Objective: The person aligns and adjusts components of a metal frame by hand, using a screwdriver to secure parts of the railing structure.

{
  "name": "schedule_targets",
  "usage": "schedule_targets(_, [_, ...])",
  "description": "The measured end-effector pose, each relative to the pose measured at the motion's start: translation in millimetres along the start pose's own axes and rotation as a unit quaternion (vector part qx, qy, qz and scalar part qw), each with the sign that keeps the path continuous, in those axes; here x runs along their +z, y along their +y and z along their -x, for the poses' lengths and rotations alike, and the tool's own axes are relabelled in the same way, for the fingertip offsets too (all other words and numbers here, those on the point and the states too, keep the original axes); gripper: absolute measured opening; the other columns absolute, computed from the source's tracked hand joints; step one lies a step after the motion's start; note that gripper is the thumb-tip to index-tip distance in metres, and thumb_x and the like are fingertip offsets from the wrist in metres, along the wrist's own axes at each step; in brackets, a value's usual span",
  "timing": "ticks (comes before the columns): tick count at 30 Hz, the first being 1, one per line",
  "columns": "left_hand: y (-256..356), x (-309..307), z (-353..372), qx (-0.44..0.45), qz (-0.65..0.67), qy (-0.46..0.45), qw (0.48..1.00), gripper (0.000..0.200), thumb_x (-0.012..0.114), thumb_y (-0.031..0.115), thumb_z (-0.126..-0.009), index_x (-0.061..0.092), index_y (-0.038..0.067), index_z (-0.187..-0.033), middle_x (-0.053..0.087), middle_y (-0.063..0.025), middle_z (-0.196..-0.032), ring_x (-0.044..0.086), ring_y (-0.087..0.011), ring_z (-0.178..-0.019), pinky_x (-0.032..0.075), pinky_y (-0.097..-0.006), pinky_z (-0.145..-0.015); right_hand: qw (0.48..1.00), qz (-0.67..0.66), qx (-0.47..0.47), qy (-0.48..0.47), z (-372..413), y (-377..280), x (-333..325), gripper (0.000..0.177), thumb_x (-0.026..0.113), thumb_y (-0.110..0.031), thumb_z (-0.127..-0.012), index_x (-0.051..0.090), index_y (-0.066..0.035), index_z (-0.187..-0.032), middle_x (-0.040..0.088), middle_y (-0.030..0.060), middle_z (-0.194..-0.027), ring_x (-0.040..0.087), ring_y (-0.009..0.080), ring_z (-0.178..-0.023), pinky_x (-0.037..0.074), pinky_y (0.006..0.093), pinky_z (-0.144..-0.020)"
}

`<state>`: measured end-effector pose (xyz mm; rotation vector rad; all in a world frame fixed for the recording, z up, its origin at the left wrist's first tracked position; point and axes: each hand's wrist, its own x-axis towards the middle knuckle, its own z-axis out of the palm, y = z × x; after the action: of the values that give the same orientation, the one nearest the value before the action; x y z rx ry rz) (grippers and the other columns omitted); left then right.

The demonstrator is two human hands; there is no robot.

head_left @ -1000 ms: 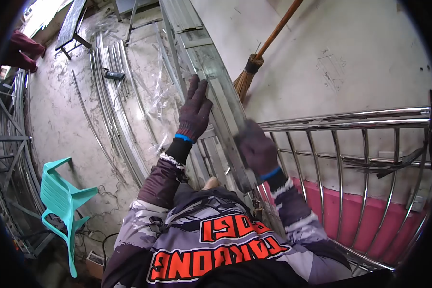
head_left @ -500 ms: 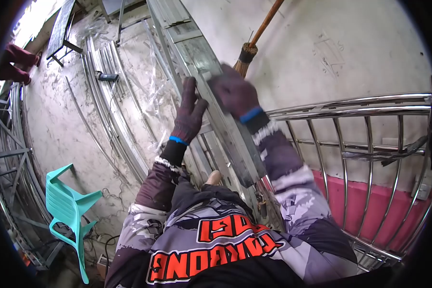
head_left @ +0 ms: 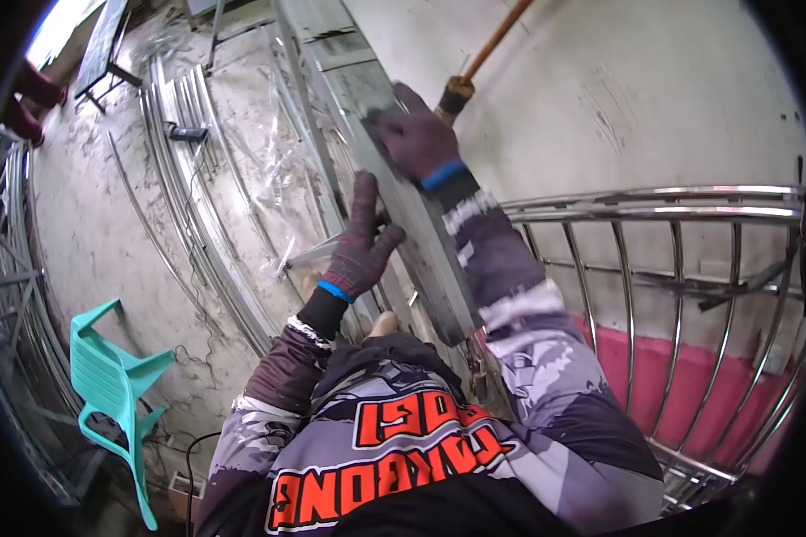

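A long grey metal beam, smudged on top, slants from the top of the view down towards my lap. My left hand, in a dark knitted glove with a blue cuff band, is by the beam's left edge. Its index finger and thumb stand apart, and no object shows in it. Farther up, my right hand, gloved the same way, rests across the beam's right side. Its thumb side reaches onto the top face with the fingers apart. A dark mark lies by those fingertips; the underside of that hand is hidden.
A polished metal railing stands at right before a pink and white wall. A broom leans beyond the beam. Metal strips, a power tool and a turquoise chair are at left. A person's legs show upper left.
My right hand has shifted left and slightly up along the beam. My left hand has moved slightly down and right. The whole view has turned a little.
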<state>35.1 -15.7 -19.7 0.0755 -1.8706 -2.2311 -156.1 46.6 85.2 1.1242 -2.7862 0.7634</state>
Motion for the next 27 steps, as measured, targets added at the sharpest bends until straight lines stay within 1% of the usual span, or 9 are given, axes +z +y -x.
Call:
schedule_targets(3, [12,-6,4,-0.027,0.0,-0.008,1.0,0.092,0.07,0.015,-0.105,0.012,0.009,-0.175,0.009,-0.0193,-0.183,0.024,-0.031,-0.165,0.042,-0.0426,-0.124,0.999,-0.003,-0.043,0.008,8,18,7,0.02,0.069,-0.024,-0.097,0.083,-0.016,-0.11,0.068,0.0203,-0.142,0.072,0.0385,-0.118,0.061,0.0433,-0.094])
schedule_targets(6, [12,-12,0,-0.021,-0.055,0.008,0.998,0.083,0.068,0.016,-0.107,0.02,0.006,-0.174,0.013,-0.0222,-0.182,0.022,-0.0337,-0.166,0.036,-0.0425,-0.128,0.997,-0.001,-0.076,-0.008,109,8,-30,0.023,0.076,-0.017,-0.092,0.084,-0.017,-0.114,0.071,0.0209,-0.139,0.075,0.0355,-0.119,0.062,0.0451,-0.089])
schedule_targets(10, [12,-17,-2,0.051,-0.161,0.009,0.986,0.076,0.064,0.017,-0.108,0.025,0.004,-0.172,0.019,-0.0265,-0.179,0.02,-0.0377,-0.166,0.027,-0.0422,-0.132,0.999,0.002,-0.013,-0.038,225,3,-69,0.021,0.082,-0.012,-0.087,0.085,-0.01,-0.107,0.06,0.0295,-0.152,0.074,0.0388,-0.122,0.061,0.044,-0.098])
schedule_targets(13, [13,-18,-2,0.032,-0.154,-0.014,0.988,0.076,0.062,0.01,-0.108,0.023,0.006,-0.174,0.015,-0.0213,-0.182,0.016,-0.0322,-0.168,0.029,-0.0411,-0.13,0.998,0.011,-0.026,-0.047,195,2,-66,0.023,0.082,-0.014,-0.087,0.085,-0.016,-0.11,0.057,0.0267,-0.156,0.072,0.0383,-0.126,0.061,0.0465,-0.099])
schedule_targets(15, [13,-19,-2,0.036,-0.146,-0.016,0.988,0.076,0.062,0.016,-0.109,0.023,0.004,-0.173,0.017,-0.0256,-0.18,0.018,-0.0358,-0.167,0.027,-0.0417,-0.132,0.996,-0.006,0.066,-0.064,131,-7,-44,0.021,0.078,-0.021,-0.092,0.085,-0.021,-0.111,0.059,0.0253,-0.154,0.073,0.0374,-0.12,0.061,0.0478,-0.096])
schedule_targets(18, [13,-20,-2,0.029,-0.131,-0.022,0.991,0.073,0.062,0.019,-0.11,0.026,0.004,-0.172,0.021,-0.0262,-0.179,0.02,-0.0369,-0.167,0.027,-0.0416,-0.132,0.999,0.002,0.012,-0.029,33,1,-13,0.025,0.076,-0.03,-0.095,0.084,-0.022,-0.117,0.055,0.0192,-0.16,0.073,0.0373,-0.119,0.06,0.0451,-0.098])
schedule_targets(22, [19,-29,-1,0.014,-0.166,-0.026,0.986,0.068,0.062,0.017,-0.109,0.034,0.006,-0.17,0.031,-0.0215,-0.177,0.026,-0.0332,-0.166,0.027,-0.0414,-0.132,0.999,0.012,0.014,-0.044,38,4,-10,0.029,0.074,-0.035,-0.096,0.083,-0.021,-0.12,0.057,0.0194,-0.158,0.073,0.0386,-0.118,0.06,0.0468,-0.099])
schedule_targets(25, [13,-37,-8,0.013,-0.156,-0.003,0.988,0.067,0.06,0.012,-0.11,0.033,0.006,-0.171,0.031,-0.0189,-0.178,0.031,-0.0315,-0.164,0.03,-0.0407,-0.13,1.0,0.011,-0.003,0.002,129,10,-25,0.018,0.07,-0.035,-0.098,0.08,-0.021,-0.102,0.057,0.0217,-0.155,0.078,0.0361,-0.087,0.063,0.0482,-0.071])
schedule_targets(27, [18,-37,-12,-0.024,-0.088,-0.017,0.996,0.067,0.059,0.012,-0.11,0.031,0.006,-0.171,0.029,-0.0185,-0.178,0.031,-0.0312,-0.164,0.029,-0.0404,-0.131,1.0,0.024,0.015,0.0,192,-4,-57,0.016,0.074,-0.033,-0.097,0.08,-0.022,-0.106,0.059,0.019,-0.153,0.078,0.0336,-0.083,0.063,0.0462,-0.069])
